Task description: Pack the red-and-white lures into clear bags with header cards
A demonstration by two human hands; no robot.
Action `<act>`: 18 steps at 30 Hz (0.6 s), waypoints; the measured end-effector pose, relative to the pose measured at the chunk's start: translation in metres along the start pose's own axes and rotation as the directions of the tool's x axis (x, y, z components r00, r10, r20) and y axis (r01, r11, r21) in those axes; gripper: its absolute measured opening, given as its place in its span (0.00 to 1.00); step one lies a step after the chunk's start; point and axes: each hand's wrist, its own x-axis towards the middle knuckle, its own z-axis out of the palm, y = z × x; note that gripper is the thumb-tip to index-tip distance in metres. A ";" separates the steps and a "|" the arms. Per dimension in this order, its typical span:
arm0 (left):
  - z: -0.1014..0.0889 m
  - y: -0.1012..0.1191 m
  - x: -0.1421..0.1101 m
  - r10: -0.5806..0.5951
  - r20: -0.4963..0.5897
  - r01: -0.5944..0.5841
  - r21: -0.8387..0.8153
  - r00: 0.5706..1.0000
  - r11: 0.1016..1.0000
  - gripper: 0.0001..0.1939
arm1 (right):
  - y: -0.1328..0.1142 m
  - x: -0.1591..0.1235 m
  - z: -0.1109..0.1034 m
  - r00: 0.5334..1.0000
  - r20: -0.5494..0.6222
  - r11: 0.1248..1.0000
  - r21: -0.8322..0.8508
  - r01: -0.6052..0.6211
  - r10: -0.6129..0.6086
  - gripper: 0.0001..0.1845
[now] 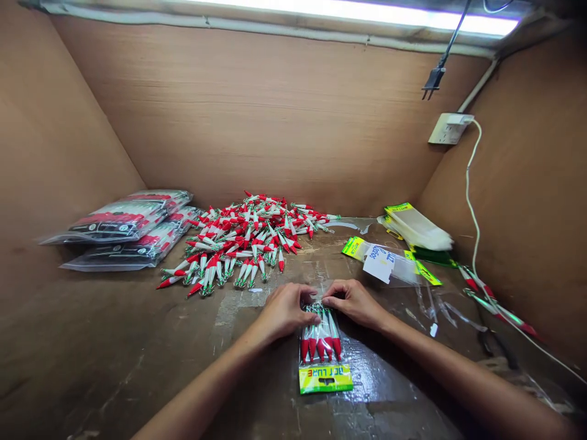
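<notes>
A clear plastic bag of red-and-white squid jigs (321,345) lies flat in front of me, its yellow-green header printed "LURE" toward me. Several jigs sit side by side inside, red ends near and green hooks at the far end. My left hand (290,308) grips the bag's far left edge, thumb over the hooks and fingers curled. At the far right corner, my right hand (352,302) pinches the plastic between thumb and forefinger. Beyond my hands spreads a heap of loose squid jigs (252,235).
Filled packs (123,223) are stacked at the left. Empty header bags (417,226) lie back right, with a handwritten white card (380,263) nearer. More jigs (499,308) and a white cable (468,177) are at the right. A black plug (433,80) hangs above.
</notes>
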 end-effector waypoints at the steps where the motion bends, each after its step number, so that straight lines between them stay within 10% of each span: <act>1: 0.001 0.001 -0.002 0.001 -0.012 0.000 0.017 1.000 1.000 0.33 | -0.001 0.000 -0.001 1.000 -0.005 1.000 -0.013 0.004 -0.004 0.06; 12: -0.004 -0.004 -0.010 0.013 -0.058 -0.010 0.057 0.998 0.998 0.42 | -0.003 -0.002 0.001 0.998 -0.017 0.995 -0.071 0.065 -0.066 0.03; 18: -0.003 0.001 -0.018 0.046 -0.117 -0.021 0.206 0.992 0.978 0.23 | -0.005 -0.008 -0.001 0.976 -0.052 0.970 -0.128 0.205 -0.213 0.04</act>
